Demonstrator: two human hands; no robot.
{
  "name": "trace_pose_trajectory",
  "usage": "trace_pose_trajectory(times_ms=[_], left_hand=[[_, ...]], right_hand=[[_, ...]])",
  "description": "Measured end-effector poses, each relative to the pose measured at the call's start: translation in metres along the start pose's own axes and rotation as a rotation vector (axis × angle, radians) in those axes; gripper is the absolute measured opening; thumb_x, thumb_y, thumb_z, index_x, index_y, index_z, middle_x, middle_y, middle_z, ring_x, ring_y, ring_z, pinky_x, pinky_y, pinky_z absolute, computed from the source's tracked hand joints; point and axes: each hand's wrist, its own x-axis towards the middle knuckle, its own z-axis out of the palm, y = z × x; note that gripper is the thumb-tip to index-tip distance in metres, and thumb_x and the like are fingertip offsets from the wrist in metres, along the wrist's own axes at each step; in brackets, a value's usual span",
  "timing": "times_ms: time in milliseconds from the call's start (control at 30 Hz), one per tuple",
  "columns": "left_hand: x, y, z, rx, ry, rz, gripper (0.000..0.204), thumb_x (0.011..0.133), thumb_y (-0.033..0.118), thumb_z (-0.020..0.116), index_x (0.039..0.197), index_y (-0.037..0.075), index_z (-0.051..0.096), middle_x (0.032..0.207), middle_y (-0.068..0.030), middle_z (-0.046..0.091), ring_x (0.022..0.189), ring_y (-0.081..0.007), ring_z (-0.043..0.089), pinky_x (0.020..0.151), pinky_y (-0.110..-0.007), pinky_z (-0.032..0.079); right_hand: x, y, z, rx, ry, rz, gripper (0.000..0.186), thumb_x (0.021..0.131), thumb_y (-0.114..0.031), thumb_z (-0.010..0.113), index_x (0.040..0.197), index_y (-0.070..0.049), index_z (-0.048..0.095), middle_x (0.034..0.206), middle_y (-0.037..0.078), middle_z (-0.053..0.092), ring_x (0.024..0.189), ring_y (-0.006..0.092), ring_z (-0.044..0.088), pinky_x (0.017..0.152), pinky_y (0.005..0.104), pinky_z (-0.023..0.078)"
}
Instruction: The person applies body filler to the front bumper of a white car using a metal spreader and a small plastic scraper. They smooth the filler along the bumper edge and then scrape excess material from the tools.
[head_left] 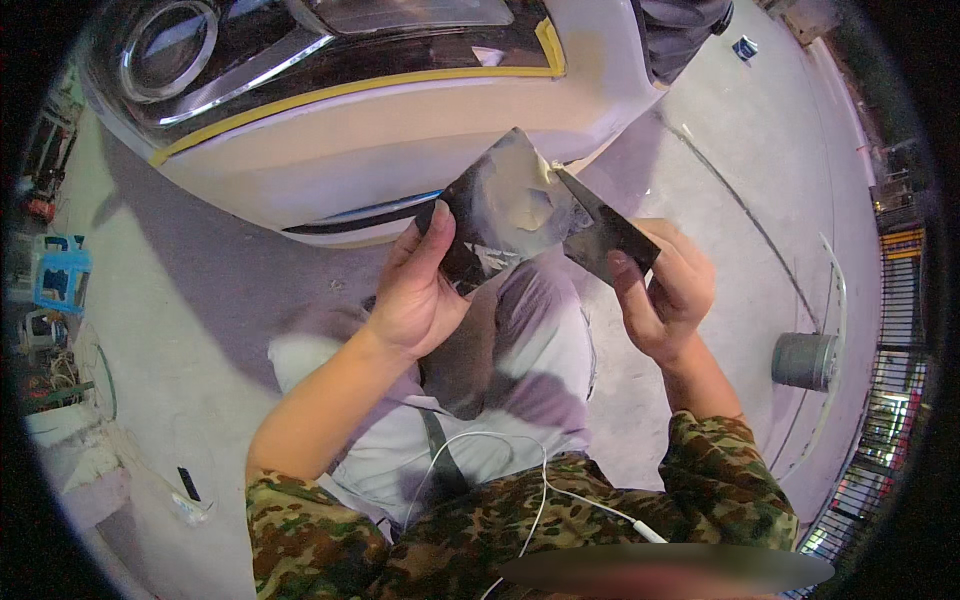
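Note:
My left hand (418,295) grips a dark, flat square board (484,182) by its left edge, thumb on top. A patch of beige-grey filler putty (528,195) is smeared over the board's middle. In my right hand (672,292), a dark, thin putty spreader (612,232) is pinched between thumb and fingers. Its narrow tip lies against the board's upper right edge, with a dab of pale putty on it. Just beyond my hands is a car bumper (390,135) with beige patches, and yellow masking tape (350,100) runs along the headlight (175,45) edge.
My bent knees (530,330) are below the board. A grey metal bucket (803,361) stands on the floor at the right. At the left is a blue plastic stool (62,272) beside assorted gear. A white cable (545,480) hangs across my camouflage shirt.

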Motion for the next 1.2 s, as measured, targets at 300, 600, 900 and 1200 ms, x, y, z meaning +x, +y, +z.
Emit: trace_pose_trajectory(times_ms=[300, 600, 900, 1200], left_hand=[[-0.002, 0.01, -0.004, 0.001, -0.005, 0.054, 0.045, 0.106, 0.032, 0.048, 0.144, 0.008, 0.046, 0.143, -0.008, 0.055, 0.133, -0.0234, 0.053, 0.114, -0.042, 0.041], [-0.004, 0.013, 0.0, 0.069, 0.038, 0.036, 0.048, 0.107, 0.033, 0.046, 0.147, 0.007, 0.042, 0.147, -0.008, 0.052, 0.136, -0.0233, 0.05, 0.116, -0.042, 0.038], [-0.012, 0.014, -0.004, -0.02, -0.04, 0.059, 0.048, 0.106, 0.031, 0.049, 0.147, 0.007, 0.042, 0.147, -0.009, 0.052, 0.136, -0.0243, 0.049, 0.115, -0.043, 0.039], [-0.016, 0.019, -0.001, 0.008, 0.034, 0.065, 0.046, 0.106, 0.031, 0.047, 0.145, 0.007, 0.044, 0.144, -0.01, 0.055, 0.133, -0.0248, 0.053, 0.114, -0.044, 0.041]], right_hand=[[-0.016, 0.027, -0.01, -0.085, -0.078, 0.044, 0.035, 0.074, 0.009, 0.064, 0.108, 0.0, 0.07, 0.092, 0.016, 0.069, 0.077, 0.0294, 0.067, 0.068, 0.0351, 0.054], [0.016, 0.053, -0.008, -0.122, 0.073, 0.265, 0.021, 0.084, 0.001, 0.066, 0.105, 0.001, 0.066, 0.086, 0.016, 0.064, 0.072, 0.0278, 0.063, 0.067, 0.034, 0.05], [0.06, 0.062, 0.002, -0.43, 0.104, -0.031, 0.026, 0.081, -0.001, 0.068, 0.107, -0.003, 0.068, 0.092, 0.013, 0.067, 0.077, 0.0332, 0.066, 0.067, 0.0387, 0.053], [0.069, 0.062, 0.008, -0.463, 0.139, -0.064, 0.022, 0.082, -0.003, 0.068, 0.103, -0.006, 0.07, 0.087, 0.011, 0.066, 0.073, 0.0313, 0.066, 0.065, 0.0378, 0.053]])
